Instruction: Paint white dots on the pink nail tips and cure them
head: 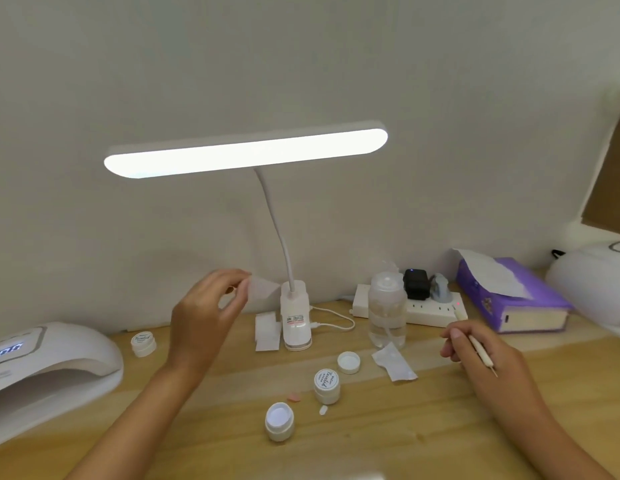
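My left hand pinches a wipe near the lamp base; right hand grips the dotting tool; pink nail tip between forearms.

Three small round white jars, two capped and one open. One loose white screw lid. Two white dome curing lamps. One white bar desk lamp. One clear plastic bottle. One pink nail tip. One pale nail tip. Two loose white wipe sheets. One slim white dotting tool. One purple tissue pack.
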The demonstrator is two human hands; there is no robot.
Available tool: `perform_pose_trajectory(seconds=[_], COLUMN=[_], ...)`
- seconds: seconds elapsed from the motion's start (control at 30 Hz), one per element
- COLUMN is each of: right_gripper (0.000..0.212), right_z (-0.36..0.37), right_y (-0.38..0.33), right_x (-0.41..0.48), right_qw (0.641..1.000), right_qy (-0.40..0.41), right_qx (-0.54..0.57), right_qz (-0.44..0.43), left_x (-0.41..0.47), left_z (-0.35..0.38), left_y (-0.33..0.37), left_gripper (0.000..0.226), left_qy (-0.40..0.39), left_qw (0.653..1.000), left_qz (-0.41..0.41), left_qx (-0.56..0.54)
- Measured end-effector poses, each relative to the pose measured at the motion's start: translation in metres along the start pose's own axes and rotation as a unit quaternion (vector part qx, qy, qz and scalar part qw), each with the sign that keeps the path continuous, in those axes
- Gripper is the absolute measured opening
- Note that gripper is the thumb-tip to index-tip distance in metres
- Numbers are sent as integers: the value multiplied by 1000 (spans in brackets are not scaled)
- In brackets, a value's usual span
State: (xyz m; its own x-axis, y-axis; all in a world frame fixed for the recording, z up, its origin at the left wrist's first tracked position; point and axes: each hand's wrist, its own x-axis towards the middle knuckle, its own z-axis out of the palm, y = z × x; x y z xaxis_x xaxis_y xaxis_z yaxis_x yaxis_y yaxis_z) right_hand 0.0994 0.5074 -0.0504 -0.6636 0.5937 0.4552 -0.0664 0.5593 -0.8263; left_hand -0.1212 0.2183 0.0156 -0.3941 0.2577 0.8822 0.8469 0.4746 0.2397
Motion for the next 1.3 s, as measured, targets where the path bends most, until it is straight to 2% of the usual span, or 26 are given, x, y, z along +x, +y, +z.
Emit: perform_pose_trajectory(seconds=[0.03, 0.1, 0.17, 0.27, 0.4, 0.47, 0.5, 0.6, 0.8, 0.97, 1.03, 1.13, 1.2, 1.3], right_gripper=[20, 20, 20, 20, 22, 20, 20, 20, 19, 20, 21, 27, 29, 29], right_z=[0, 0, -1, -1, 0, 0, 0, 0, 0, -1, -2, -2, -2, -2], right_y=[1, 2, 2, 2, 4, 4, 4, 4, 4, 3, 4, 5, 3, 0], right_x=[0, 0, 0, 0, 1, 1, 2, 2, 2, 2, 4, 6, 6, 5], right_qw=[1000, 1000, 1000, 1000, 1000, 1000, 1000, 1000, 999, 999, 998, 993, 989, 985], right_qy=[1, 1, 0, -1, 7, 7, 8, 11, 12, 13, 23, 47, 57, 62], right_qx=[0, 2, 5, 1, 12, 16, 19, 28, 37, 45, 60, 102, 128, 147], right_qz=[1, 1, -1, -10, -4, 0, 0, 1, 9, 15, 21, 40, 55, 63], left_x=[8, 25, 42, 58, 43, 30, 26, 22, 9, 26, 27, 11, -4, -18], left_z=[-1, 6, 23, 57, 93, 100, 101, 102, 104, 98, 88, 72, 66, 62], left_y=[14, 49, 85, 124, 136, 132, 130, 128, 135, 135, 134, 132, 130, 128], left_gripper=[12, 13, 12, 14, 13, 9, 14, 23, 23, 27, 25, 8, 1, 13], left_qy=[39, 65, 47, -12, -114, -188, -211, -206, -176, -276, -267, -208, -217, -265], left_qw=[996, 975, 960, 957, 953, 950, 953, 963, 975, 954, 951, 952, 946, 912], left_qz=[78, 208, 275, 286, 267, 239, 213, 173, 127, 80, 24, -69, -116, -222], left_qx=[18, 32, 29, 45, 88, 71, 47, -2, -42, -85, -154, -216, -210, -222])
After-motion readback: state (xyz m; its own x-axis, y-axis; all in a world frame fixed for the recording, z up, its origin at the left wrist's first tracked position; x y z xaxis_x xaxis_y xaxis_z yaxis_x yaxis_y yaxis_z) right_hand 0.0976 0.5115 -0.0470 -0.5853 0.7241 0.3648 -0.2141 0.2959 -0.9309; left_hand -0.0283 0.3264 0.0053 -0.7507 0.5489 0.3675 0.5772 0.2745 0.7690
